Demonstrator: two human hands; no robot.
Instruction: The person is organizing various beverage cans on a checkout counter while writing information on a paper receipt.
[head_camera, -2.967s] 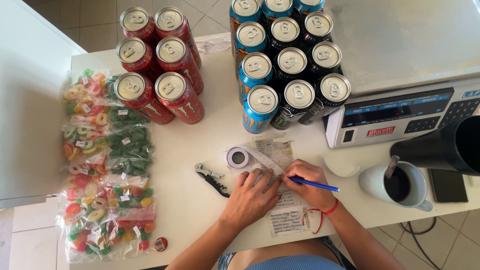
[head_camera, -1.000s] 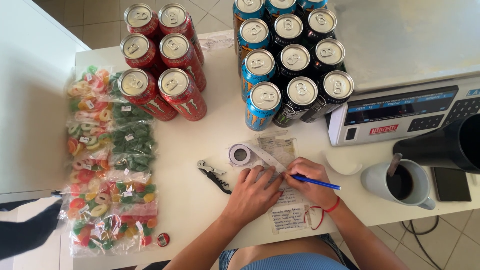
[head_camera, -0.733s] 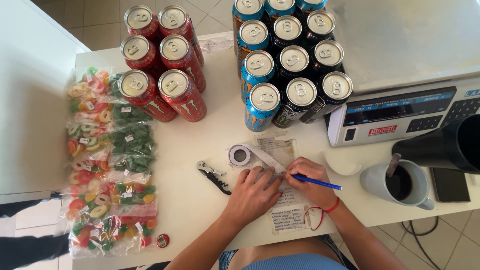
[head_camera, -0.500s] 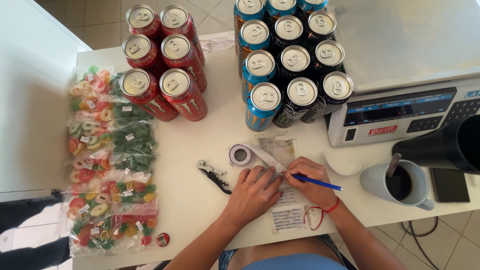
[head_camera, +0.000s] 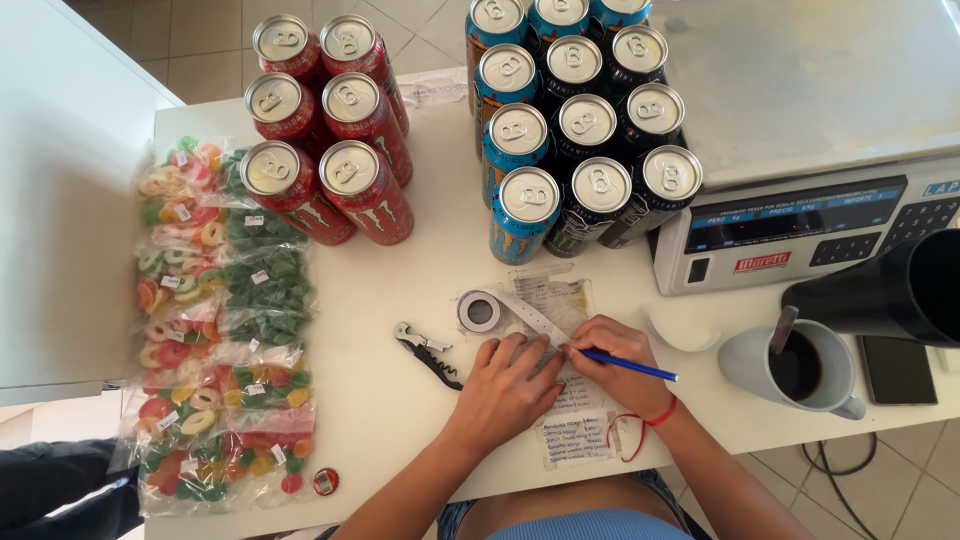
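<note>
The paper list (head_camera: 578, 400) lies on the bench (head_camera: 420, 290) just below the blue and black cans (head_camera: 585, 120). The left hand (head_camera: 505, 385) presses flat on it, holding nothing; the right hand's (head_camera: 620, 370) grip pinches a blue pen (head_camera: 628, 366), apparently mid-writing. Next, steady strokes. A label roll (head_camera: 480, 311) touches the list's top; a corkscrew (head_camera: 428, 350) sits left, a coffee mug (head_camera: 795, 368) right.

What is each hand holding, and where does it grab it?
The right hand holds a blue pen near its writing tip. The left hand holds nothing; it presses flat on the paper list.
</note>
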